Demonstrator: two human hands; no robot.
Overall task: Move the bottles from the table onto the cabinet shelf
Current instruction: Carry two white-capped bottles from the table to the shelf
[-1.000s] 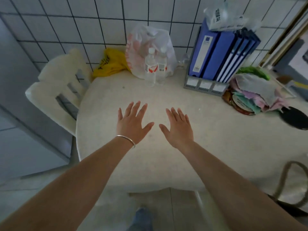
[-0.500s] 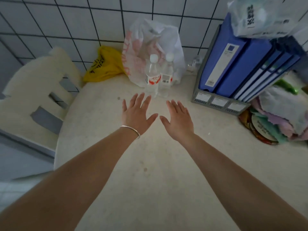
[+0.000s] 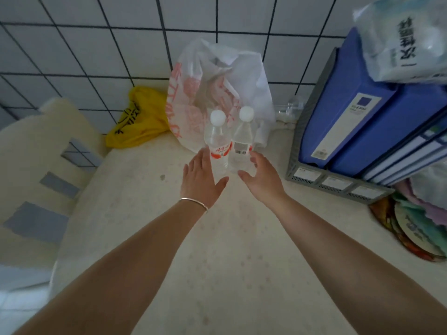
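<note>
Standing upright side by side at the centre of the frame, the left bottle and the right bottle are clear, white-capped and touching, on the desk before a white plastic bag. A grey file rack at right holds blue binders. The left hand and right hand are spread wide, empty, fingertips beside the bottles; contact is unclear.

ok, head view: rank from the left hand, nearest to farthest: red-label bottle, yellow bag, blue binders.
From the left hand:
1. Red-label bottle, right at the fingertips, just ahead.
2. Yellow bag, further back to the left, against the tiled wall.
3. Blue binders, far across to the right, in the grey rack.
</note>
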